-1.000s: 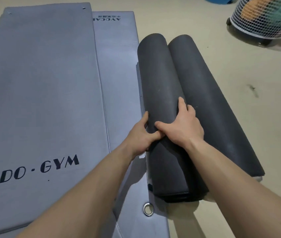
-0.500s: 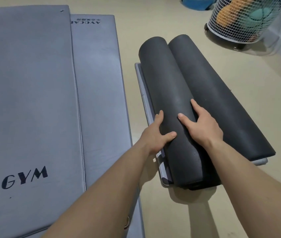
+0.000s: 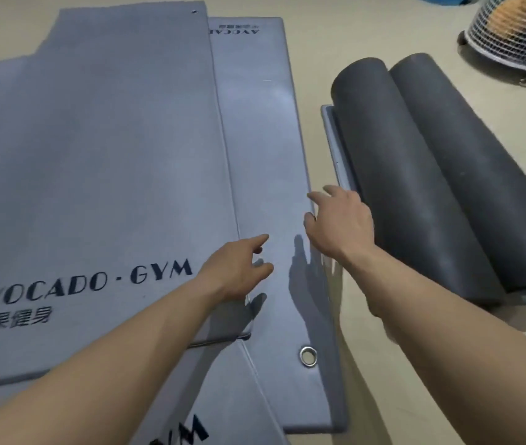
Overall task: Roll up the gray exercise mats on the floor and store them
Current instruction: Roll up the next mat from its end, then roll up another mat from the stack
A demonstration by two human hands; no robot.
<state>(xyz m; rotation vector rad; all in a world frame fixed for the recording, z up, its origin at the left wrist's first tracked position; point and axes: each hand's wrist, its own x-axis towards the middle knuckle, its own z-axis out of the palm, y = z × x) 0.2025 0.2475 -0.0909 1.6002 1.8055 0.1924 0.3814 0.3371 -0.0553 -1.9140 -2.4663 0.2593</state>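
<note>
Head view, near to far: closest, below both wrists, a metal grommet point(image 3: 308, 356) in the corner of the lower flat mat point(image 3: 264, 139). Just beyond it, left hand point(image 3: 239, 271) with fingers loosely spread and gripping nothing, over the seam where the printed top mat point(image 3: 94, 155) overlaps the lower one; apparently raised a little off the surface, to judge by the shadow. Right hand point(image 3: 338, 226) likewise spread and empty, fingertips at the lower mat's right edge, bare floor point(image 3: 313, 75) beyond them. Just beside the right hand, on its outer side, dark rolled mats point(image 3: 393, 194) lying as a pair on a flat gray panel point(image 3: 330, 130); well beyond those, a wire basket point(image 3: 518, 36). Likely trouble from here, as a judgement: catching both overlapped mats at once and rolling them together, given the left hand's place on the seam; starting the roll crooked if lifted from one edge only, ending in a coned, loose roll; nudging the finished rolls with the right forearm and letting them spring open, with no strap visible.
</note>
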